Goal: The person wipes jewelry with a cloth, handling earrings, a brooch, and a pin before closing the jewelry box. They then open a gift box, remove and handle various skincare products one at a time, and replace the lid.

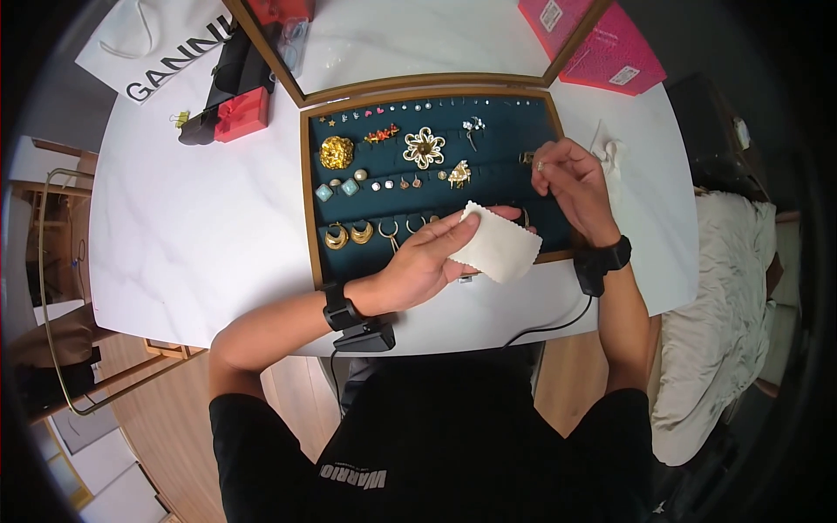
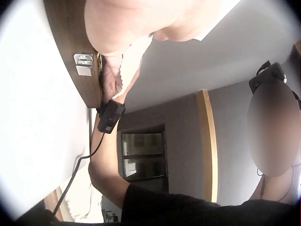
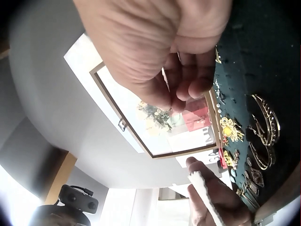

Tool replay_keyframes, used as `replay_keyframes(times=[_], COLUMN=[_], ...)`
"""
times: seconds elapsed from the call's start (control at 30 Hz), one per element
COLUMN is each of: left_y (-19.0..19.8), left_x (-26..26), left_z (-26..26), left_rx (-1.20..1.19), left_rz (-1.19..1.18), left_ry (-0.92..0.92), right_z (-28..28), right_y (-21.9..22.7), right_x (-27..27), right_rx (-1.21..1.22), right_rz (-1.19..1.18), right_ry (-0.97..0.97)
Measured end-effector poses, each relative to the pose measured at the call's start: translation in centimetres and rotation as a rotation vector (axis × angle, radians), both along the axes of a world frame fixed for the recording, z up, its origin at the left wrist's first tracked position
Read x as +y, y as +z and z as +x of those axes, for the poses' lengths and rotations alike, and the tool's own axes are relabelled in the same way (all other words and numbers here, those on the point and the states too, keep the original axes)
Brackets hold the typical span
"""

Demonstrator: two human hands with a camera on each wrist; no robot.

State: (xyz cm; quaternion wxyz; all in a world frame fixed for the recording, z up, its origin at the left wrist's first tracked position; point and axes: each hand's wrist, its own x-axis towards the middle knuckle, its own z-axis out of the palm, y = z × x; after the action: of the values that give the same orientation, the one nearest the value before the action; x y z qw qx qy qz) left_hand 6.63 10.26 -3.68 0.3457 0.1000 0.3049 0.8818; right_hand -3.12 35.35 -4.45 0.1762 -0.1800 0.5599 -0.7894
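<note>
My left hand (image 1: 427, 257) holds a cream polishing cloth (image 1: 501, 248) with zigzag edges, thumb on top, over the front of the jewelry box (image 1: 307, 192). My right hand (image 1: 575, 187) is raised over the box's right side, its thumb and fingertips pinching a small shiny piece (image 1: 540, 166) that looks like an earring. In the right wrist view, the right hand's fingers (image 3: 200, 87) meet at the tips and hide most of it. Below lie gold hoop earrings (image 3: 268, 127) on the dark green lining. Gold crescent earrings (image 1: 360, 233) and a flower brooch (image 1: 424, 148) sit in the rows.
The box's glass lid (image 1: 418, 44) stands raised at the back. A red gift box (image 1: 241, 115) and a white paper bag (image 1: 157, 52) are at the back left, a pink box (image 1: 610, 52) at the back right. A cable (image 1: 549, 327) runs from the right wrist camera.
</note>
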Motion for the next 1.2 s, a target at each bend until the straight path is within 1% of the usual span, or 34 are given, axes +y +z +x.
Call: replay_keyframes(times=[0.2, 0.27, 0.3, 0.37, 0.4, 0.47, 0.5, 0.57, 0.6, 0.63, 0.7, 0.77, 0.83, 0.97, 1.03, 1.07, 1.13, 1.17, 1.2], left_y=[-0.3, -0.1, 0.0, 0.0, -0.1, -0.5, -0.8, -1.1, -1.3, -1.5, -1.8, -2.0, -2.1, -2.1, -2.1, -2.1, -2.2, -2.2, -2.2], left_x=[0.0, -0.1, 0.0, 0.1, 0.1, 0.0, 0.0, -0.2, -0.4, -0.5, -0.7, -0.6, -0.5, -0.9, -0.9, -0.6, -0.5, -0.8, -0.9], left_z=[-0.3, -0.3, -0.3, -0.2, -0.2, 0.0, 0.1, 0.1, 0.1, 0.1, 0.2, 0.2, 0.4, 0.4, 0.4, 0.3, 0.3, 0.3, 0.4], left_rx=[-0.054, -0.09, -0.096, -0.138, -0.127, -0.15, -0.167, -0.167, -0.162, -0.168, -0.197, -0.21, -0.226, -0.218, -0.219, -0.205, -0.189, -0.17, -0.151], left_rz=[0.005, 0.004, 0.012, -0.005, 0.004, 0.005, -0.003, 0.028, 0.047, 0.051, 0.094, 0.095, 0.104, 0.105, 0.095, 0.098, 0.103, 0.091, 0.078], left_ry=[0.016, 0.03, 0.025, 0.068, 0.065, 0.066, 0.07, 0.068, 0.058, 0.062, 0.053, 0.067, 0.084, 0.072, 0.058, 0.068, 0.076, 0.065, 0.056], right_z=[-0.2, 0.0, 0.1, 0.3, 0.6, 1.6, 2.0, 2.7, 3.7, 4.2, 4.8, 4.8, 4.4, 4.7, 4.9, 5.0, 4.9, 5.1, 5.4], right_y=[-0.3, -0.1, 0.1, 0.6, 1.0, 2.2, 2.7, 4.0, 4.9, 4.7, 4.4, 4.2, 4.0, 3.8, 3.9, 3.7, 3.4, 3.4, 3.4], right_x=[0.1, 0.1, 0.1, 0.1, -0.2, -1.1, -1.3, -1.8, -2.8, -3.5, -4.5, -5.0, -5.1, -5.1, -5.2, -5.2, -5.0, -5.1, -5.3], right_rx=[0.034, 0.047, 0.041, 0.127, 0.123, 0.343, 0.341, 0.789, 0.834, 0.829, 1.039, 1.06, 1.113, 1.085, 1.122, 1.119, 1.103, 1.102, 1.09], right_rz=[-0.024, 0.037, 0.046, 0.159, 0.169, 0.27, 0.278, 0.552, 0.6, 0.602, 0.702, 0.742, 0.773, 0.777, 0.755, 0.755, 0.781, 0.782, 0.755], right_ry=[-0.021, -0.079, -0.083, -0.088, -0.089, -0.109, -0.102, 0.007, -0.005, 0.002, 0.046, 0.063, -0.005, 0.002, -0.049, -0.049, -0.111, -0.112, -0.073])
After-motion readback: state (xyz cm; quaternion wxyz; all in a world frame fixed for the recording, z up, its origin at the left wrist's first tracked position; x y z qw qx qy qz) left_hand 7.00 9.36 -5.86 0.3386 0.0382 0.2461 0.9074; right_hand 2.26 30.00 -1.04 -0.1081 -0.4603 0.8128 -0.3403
